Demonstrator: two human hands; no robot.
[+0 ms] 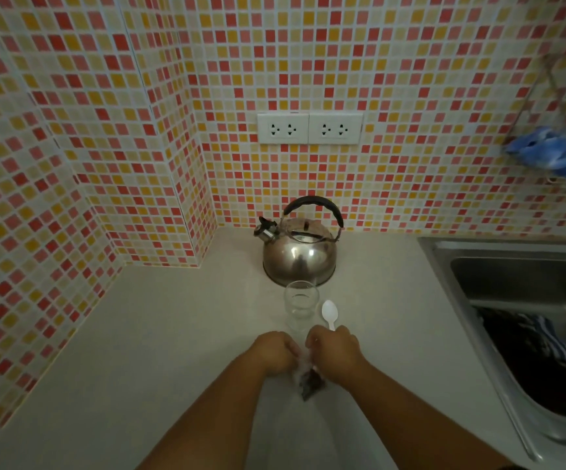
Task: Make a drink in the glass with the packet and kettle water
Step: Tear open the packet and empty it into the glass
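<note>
Low in the centre of the frame, the small crinkly clear-plastic packet with dark contents (309, 378) hangs between the left hand (273, 351) and the right hand (336, 350). Both sets of fingers are curled closed on its upper edge, pinching it from either side, with the dark lower part dangling below and between the wrists. It looks light, limp and a little slick, so it is probably best gripped close to the top seam, thumbs and forefingers set tight together, to tear it without spilling.

Just above the hands stands the empty clear drinking glass (301, 304), upright on the pale countertop (159, 334); it is rigid, breakable and smooth. The white plastic spoon (329, 313) lies just beside it on the right. Behind the glass, toward mid-frame, sits the domed stainless-steel kettle with a black arched handle (299, 247), likely heavy if full and best lifted by that handle.
</note>
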